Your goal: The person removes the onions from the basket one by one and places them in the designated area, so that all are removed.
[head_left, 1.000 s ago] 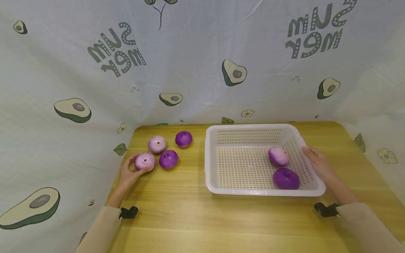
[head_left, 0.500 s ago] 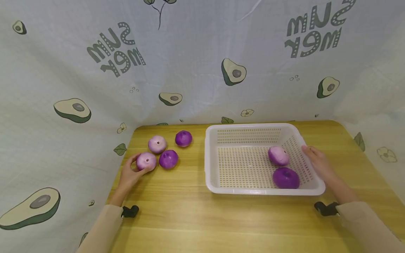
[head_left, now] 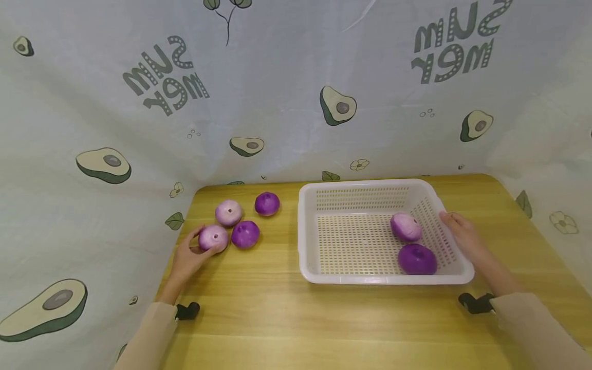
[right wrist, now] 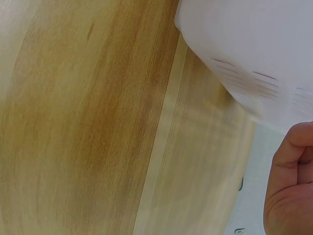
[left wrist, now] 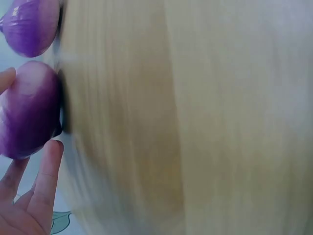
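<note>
On the table's left side, my left hand (head_left: 187, 261) holds a pale purple onion (head_left: 213, 238) between thumb and fingers. In the left wrist view, the thumb lies on one side of this onion (left wrist: 30, 110) and fingertips on the other, with its base close to the tabletop. Another pale onion (head_left: 228, 213) and a darker purple one (head_left: 245, 235) sit right beside it. My right hand (head_left: 464, 239) grips the right rim of a white perforated plastic basket (head_left: 365, 280). Inside the basket's right side lie a pale onion (head_left: 405, 227) and a dark purple onion (head_left: 417, 259).
One more dark purple onion (head_left: 266, 204) stands near the back edge of the wooden table (head_left: 259, 308), left of the basket. A light cloth with avocado prints (head_left: 287, 92) hangs behind the table and along its sides.
The left hand and its onion shifted very slightly right, toward the neighbouring onions, early on. The right hand stays on the basket rim. The whole head view has tilted a little.
</note>
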The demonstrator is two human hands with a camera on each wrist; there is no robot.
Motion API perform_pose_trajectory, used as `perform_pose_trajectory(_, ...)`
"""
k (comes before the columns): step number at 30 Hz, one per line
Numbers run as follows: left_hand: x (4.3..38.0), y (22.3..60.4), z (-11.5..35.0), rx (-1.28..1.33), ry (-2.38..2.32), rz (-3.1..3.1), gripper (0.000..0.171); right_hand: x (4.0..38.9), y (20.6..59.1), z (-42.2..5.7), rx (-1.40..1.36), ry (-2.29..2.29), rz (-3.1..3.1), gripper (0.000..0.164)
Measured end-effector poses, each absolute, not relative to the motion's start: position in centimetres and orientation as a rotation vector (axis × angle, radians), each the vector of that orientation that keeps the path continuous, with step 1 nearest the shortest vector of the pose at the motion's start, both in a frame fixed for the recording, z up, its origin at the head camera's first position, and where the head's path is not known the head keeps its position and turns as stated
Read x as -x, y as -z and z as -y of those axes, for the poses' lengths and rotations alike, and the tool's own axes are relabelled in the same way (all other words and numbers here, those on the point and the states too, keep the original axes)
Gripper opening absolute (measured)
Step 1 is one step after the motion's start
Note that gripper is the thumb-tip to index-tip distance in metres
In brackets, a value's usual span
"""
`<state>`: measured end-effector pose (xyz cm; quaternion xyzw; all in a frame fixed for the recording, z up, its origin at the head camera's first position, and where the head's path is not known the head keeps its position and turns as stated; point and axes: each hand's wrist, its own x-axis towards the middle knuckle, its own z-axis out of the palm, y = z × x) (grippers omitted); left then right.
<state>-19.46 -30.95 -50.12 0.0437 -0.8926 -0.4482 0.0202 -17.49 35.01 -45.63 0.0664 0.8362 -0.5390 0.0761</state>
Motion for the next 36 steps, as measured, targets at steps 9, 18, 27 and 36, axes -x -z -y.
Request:
perform_pose_trajectory(9,19.6,48.8,32.0,-0.046,1.399,2.744,0.078,17.5,45.7,-35.1,-0.185,1.673,-2.478,0.057)
perform_pose_trajectory(18,19.8,46.9,32.6,-0.012,1.312,2.778,0.079,17.4,45.5,-34.9,-0.197,1.597,-2.521,0.065)
perform_pose_trajectory(27,20.6,43.9,31.4,0.086,1.31,2.736,0.076,17.4,45.4,-34.9,-0.195,1.646,-2.489,0.062)
perform_pose_trajectory(36,22.2,40.0,27.6,0.288,1.475,2.676,0.071,17.3,45.3,-34.7,-0.19,1.611,-2.516,0.063)
